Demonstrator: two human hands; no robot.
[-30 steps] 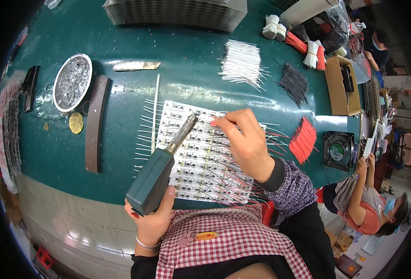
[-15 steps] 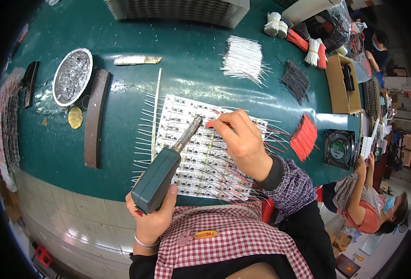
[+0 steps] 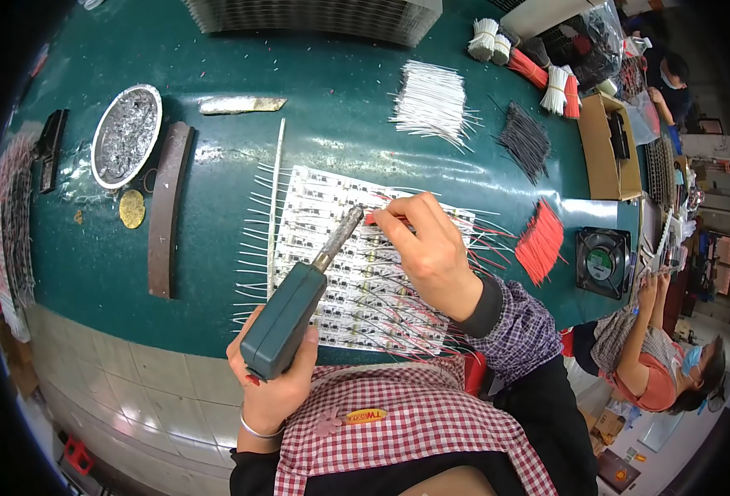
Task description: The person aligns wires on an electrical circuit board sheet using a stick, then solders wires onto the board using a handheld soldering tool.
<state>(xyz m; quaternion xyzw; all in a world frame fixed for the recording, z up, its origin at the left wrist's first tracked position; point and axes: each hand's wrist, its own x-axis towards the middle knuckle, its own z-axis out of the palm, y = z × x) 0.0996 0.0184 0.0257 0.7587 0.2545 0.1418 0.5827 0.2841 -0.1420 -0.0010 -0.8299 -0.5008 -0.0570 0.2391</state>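
Note:
My left hand is closed around the dark green body of a soldering gun, whose metal barrel slants up and away. The barrel's tip hovers over or touches the upper part of a white circuit board panel; which of the two, I cannot tell. Beside that tip, the fingers of my right hand are pinched on a thin wire, mostly hidden by the fingers. A red spot shows at the fingertips. White wires stick out from the panel's left side. Red and black wires trail across its lower right.
White wires, black wires and red wires lie in piles at the right, near a fan and a cardboard box. Leftward are a metal bowl, a brown bar and a yellow disc. Co-workers sit at right.
The soldering gun and my left hand have shifted slightly to the right. My right hand stays nearly in place. At the right, a co-worker's hands have moved a little with a white strip.

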